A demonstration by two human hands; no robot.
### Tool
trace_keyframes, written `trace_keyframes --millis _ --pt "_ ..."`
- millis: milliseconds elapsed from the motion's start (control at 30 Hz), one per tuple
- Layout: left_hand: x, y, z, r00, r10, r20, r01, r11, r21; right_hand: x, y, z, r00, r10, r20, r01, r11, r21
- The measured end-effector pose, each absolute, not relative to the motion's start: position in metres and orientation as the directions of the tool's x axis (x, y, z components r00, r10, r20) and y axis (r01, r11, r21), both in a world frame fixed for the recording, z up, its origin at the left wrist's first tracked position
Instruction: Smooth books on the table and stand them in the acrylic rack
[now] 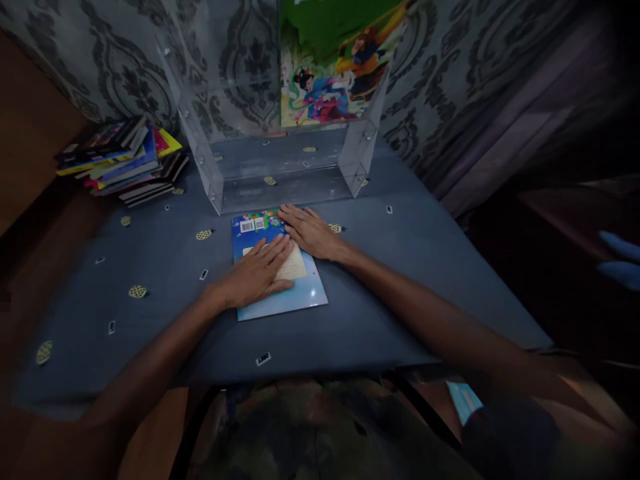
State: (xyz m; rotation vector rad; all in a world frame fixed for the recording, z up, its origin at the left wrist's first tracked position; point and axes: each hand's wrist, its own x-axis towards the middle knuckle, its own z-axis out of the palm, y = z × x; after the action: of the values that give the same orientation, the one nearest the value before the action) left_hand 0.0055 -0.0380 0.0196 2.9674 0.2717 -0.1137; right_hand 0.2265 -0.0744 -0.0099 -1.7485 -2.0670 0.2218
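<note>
A thin blue book [280,301] lies closed on the table, its cover with barcodes facing up. My left hand [260,270] rests flat across the middle of that cover, fingers stretched toward the upper right. Over the book's upper right edge lies my right hand [313,232], also flat, with its fingers extended to the left. Both hands press on the book without gripping it, and they hide part of the printing. Just beyond the book stands a clear acrylic rack [285,193].
In the rack's right part leans a green illustrated book [335,73]. A stack of books [125,160] sits at the table's back left. The table [410,267] has a dark blue cloth with pineapple prints. Patterned wallpaper [255,60] rises behind.
</note>
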Motion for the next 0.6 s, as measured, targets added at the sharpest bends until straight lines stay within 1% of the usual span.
trace_keyframes --millis 67,300,467,600 --pt "0.006 -0.045 0.022 0.990 0.090 -0.107 0.109 -0.976 0.187 0.228 -0.074 -0.011 -0.130 0.967 0.221 0.895 0.210 -0.393" --pt "0.004 -0.061 0.031 0.991 -0.071 -0.116 -0.034 -0.956 0.293 0.227 -0.077 -0.004 -0.119 0.978 0.173 0.901 0.180 -0.394" --pt "0.003 -0.065 0.030 0.997 -0.079 -0.021 -0.067 -0.934 0.350 0.220 -0.082 0.006 -0.104 0.982 0.160 0.924 0.155 -0.349" --pt "0.002 -0.064 0.027 0.997 -0.073 0.020 -0.075 -0.937 0.342 0.215 -0.089 0.010 -0.098 0.984 0.149 0.942 0.140 -0.306"
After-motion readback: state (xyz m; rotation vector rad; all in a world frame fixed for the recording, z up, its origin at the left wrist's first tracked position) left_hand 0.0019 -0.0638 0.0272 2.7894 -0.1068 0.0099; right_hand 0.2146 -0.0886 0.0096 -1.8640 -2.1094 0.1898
